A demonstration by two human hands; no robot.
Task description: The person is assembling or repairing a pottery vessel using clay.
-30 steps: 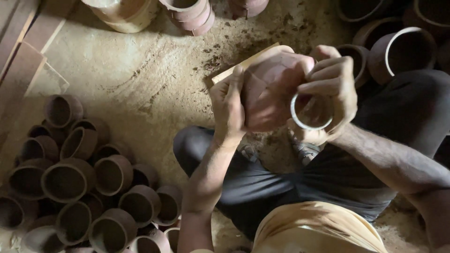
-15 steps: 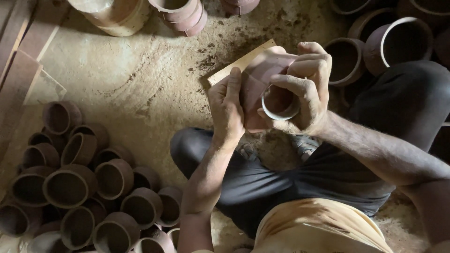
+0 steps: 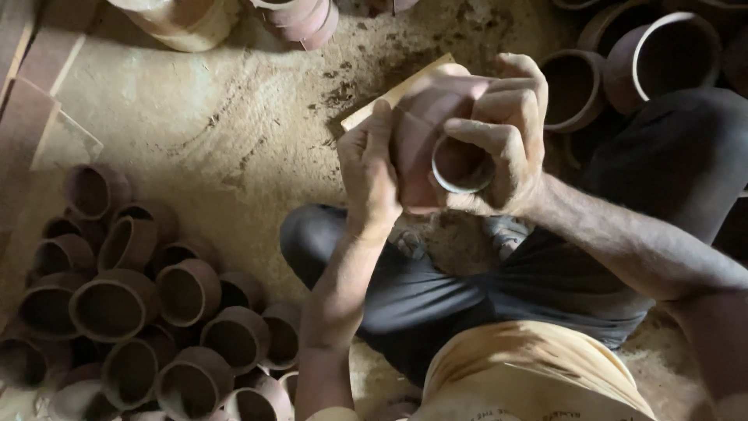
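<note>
Grip: left hand (image 3: 370, 168) flat against the side of a clay pot (image 3: 436, 136); right hand (image 3: 499, 132) clamped around its rim, mouth facing the camera. Pot held above the lap, over a sandy floor (image 3: 195, 125).
Risk: the wall looks unfired, though the dim view leaves this unsure; a hard squeeze could dent it, and a slip would drop it near the piled pots (image 3: 140, 312).

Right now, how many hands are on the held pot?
2. Left hand flat against the clay pot side; right hand wrapped around its mouth end. No other hands in view.
</note>
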